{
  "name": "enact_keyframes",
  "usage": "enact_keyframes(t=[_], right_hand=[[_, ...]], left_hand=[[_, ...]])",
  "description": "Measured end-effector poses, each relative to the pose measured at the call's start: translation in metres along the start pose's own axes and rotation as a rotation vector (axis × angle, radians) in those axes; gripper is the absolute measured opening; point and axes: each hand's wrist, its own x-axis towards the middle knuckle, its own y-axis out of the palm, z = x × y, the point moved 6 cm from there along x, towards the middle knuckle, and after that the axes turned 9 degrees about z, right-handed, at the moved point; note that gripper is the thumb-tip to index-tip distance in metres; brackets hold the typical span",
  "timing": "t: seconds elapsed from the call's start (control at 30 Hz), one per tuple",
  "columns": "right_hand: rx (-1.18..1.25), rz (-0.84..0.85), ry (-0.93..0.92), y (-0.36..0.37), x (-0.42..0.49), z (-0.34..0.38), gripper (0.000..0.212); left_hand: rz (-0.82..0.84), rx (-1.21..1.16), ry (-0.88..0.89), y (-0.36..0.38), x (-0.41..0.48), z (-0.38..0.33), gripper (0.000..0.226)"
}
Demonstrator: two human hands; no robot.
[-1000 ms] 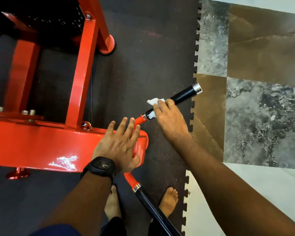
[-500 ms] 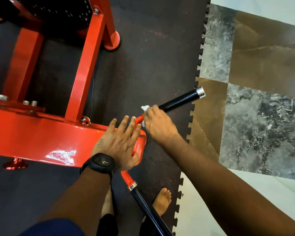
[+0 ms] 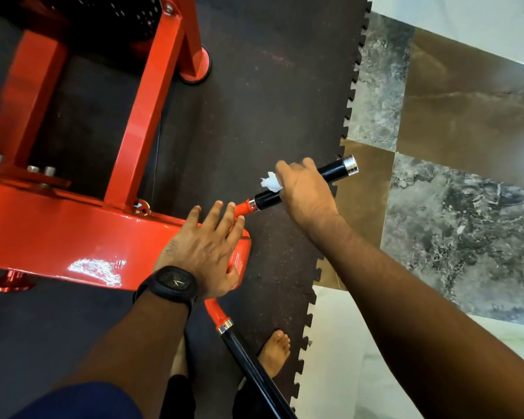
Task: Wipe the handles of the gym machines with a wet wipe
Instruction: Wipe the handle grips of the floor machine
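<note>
While the right hand (image 3: 307, 192) curls round the black handle (image 3: 335, 171), it presses a crumpled white wipe (image 3: 270, 181) against the grip, and a tuft of the wipe sticks out on the side toward the left hand (image 3: 203, 246). Bare handle shows on both sides of the right hand: a short stretch out to the chrome cap (image 3: 350, 164), and another back to the red stem just past the left fingertips. The left hand lies flat on the rounded end of the red beam (image 3: 73, 231), fingers straight and spread, a watch (image 3: 171, 282) on its wrist. Beyond both hands the dark mat (image 3: 270, 101) lies open up to a round red foot-pad. The mat's toothed edge runs just outside the right hand, and the cap reaches about to that edge, with tiles (image 3: 466, 207) beyond. Below the left wrist a second handle (image 3: 254, 376) slants back toward the person, close beside a bare foot (image 3: 274, 352).
</note>
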Motion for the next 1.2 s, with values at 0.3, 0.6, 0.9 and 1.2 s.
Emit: enact_keyframes(t=[0.3,0.6,0.9,1.2], right_hand=[[-0.308,0.049,-0.321,0.022,-0.017,0.041,0.041],[-0.499,0.148,-0.255,0.021,-0.012,0.051,0.036],[-0.687,0.212,-0.047,0.004,-0.01,0.034,0.034],[-0.732,0.139,-0.077,0.001,-0.021,0.012,0.041]], left_hand=[[0.021,0.004,0.017,-0.003,-0.001,-0.001,0.09],[0.013,-0.011,0.002,-0.001,-0.001,-0.001,0.089],[0.008,-0.007,-0.01,-0.002,-0.001,0.001,0.091],[0.017,0.001,-0.004,0.001,0.0,-0.001,0.091]])
